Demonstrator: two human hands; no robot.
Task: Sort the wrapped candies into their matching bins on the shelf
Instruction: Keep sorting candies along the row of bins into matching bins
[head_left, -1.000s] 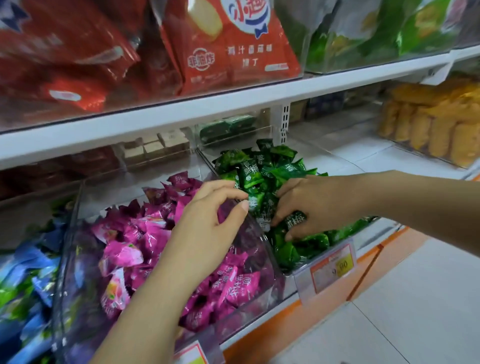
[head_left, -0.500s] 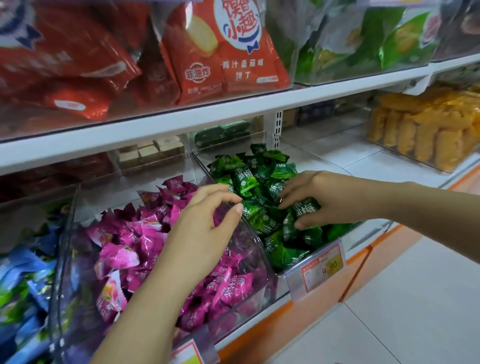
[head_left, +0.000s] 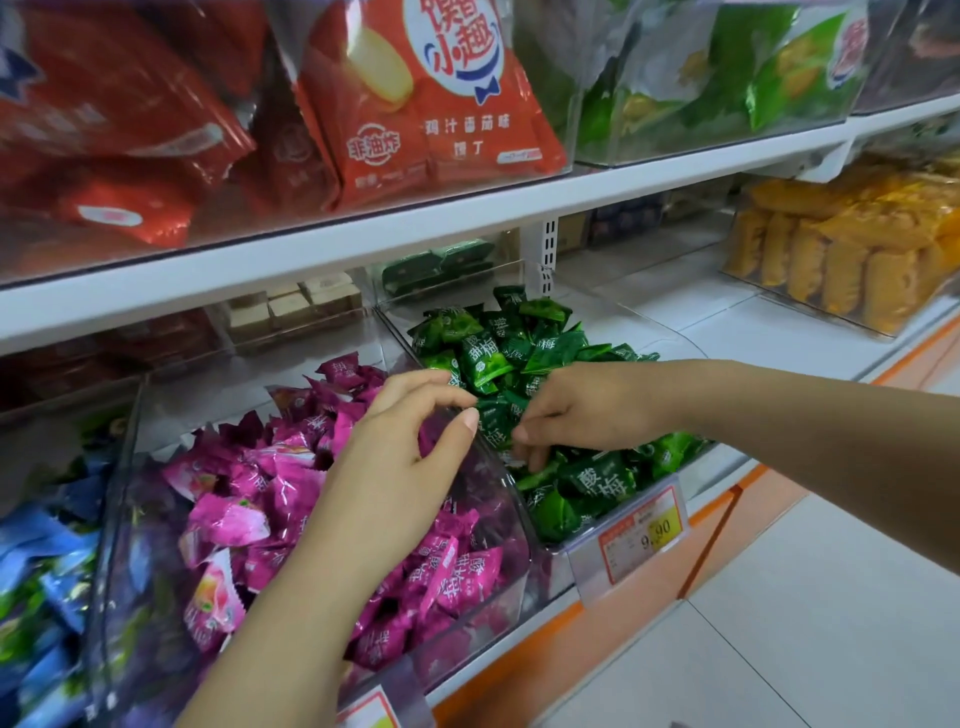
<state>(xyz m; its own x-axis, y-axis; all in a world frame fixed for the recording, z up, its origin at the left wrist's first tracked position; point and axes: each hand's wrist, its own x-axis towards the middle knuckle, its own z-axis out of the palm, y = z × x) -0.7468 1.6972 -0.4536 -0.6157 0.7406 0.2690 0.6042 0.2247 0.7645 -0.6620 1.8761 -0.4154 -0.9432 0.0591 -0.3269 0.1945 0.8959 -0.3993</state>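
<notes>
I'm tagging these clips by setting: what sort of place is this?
Most likely a shop's snack aisle: loose pink candies and green candies, a price tag reading 9.90, red snack bags shelved above.

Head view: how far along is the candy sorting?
Done: pink bin and green bin each look single-coloured. In hand: right hand reaches into the green candies, grip unclear; left hand hovers over the pink bin, holding nothing visible. Left: the blue candies seem mixed with green wrappers.

Red snack bags (head_left: 426, 104) occupy 11 to 12 o'clock; green snack bags (head_left: 727, 78) sit at 1 o'clock. Yellow packets (head_left: 841, 260) stand at 2 o'clock. A price tag (head_left: 641, 535) hangs at 5 o'clock above white floor tiles (head_left: 805, 623).
</notes>
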